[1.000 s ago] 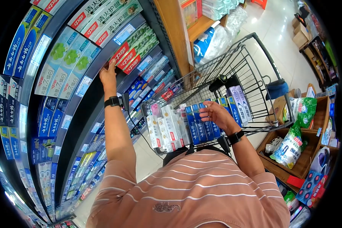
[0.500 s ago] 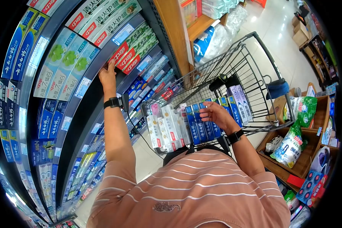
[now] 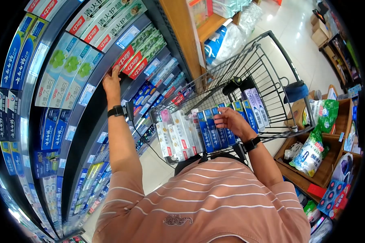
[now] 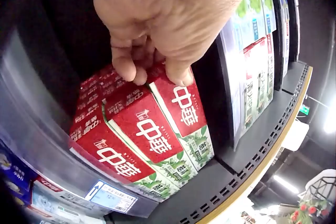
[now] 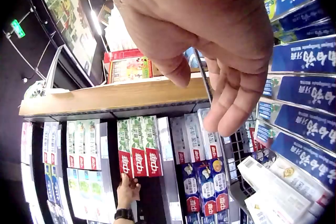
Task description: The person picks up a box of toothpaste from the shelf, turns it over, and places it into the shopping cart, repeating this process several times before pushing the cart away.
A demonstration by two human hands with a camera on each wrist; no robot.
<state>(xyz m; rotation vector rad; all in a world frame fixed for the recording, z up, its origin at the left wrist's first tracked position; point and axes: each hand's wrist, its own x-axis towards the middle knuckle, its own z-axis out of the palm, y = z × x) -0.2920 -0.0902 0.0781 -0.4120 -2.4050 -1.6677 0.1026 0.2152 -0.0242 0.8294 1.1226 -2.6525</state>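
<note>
On the shelf in the head view, my left hand (image 3: 112, 86) is at the end of a row of red-and-green toothpaste boxes (image 3: 130, 62). In the left wrist view its thumb and curled fingers pinch the end of the rightmost toothpaste box (image 4: 181, 103); two more stand close beside it. My right hand (image 3: 232, 121) hovers over the shopping cart (image 3: 267, 75), its fingers relaxed and nothing in them. Below it are blue toothpaste boxes (image 3: 209, 135) in a row, with white boxes (image 3: 176, 139) to their left.
Tall shelving with toothpaste rows, such as pale green-leaf boxes (image 3: 69, 71), lines the left side. A wooden post (image 3: 182, 36) stands beyond it. To the right are wooden bins (image 3: 324, 170) holding green-and-white bags (image 3: 310, 154).
The head view has shifted a little, so shelf and cart sit slightly differently in it. My left hand stays at the red-and-green boxes, and my right hand still hovers over the cart.
</note>
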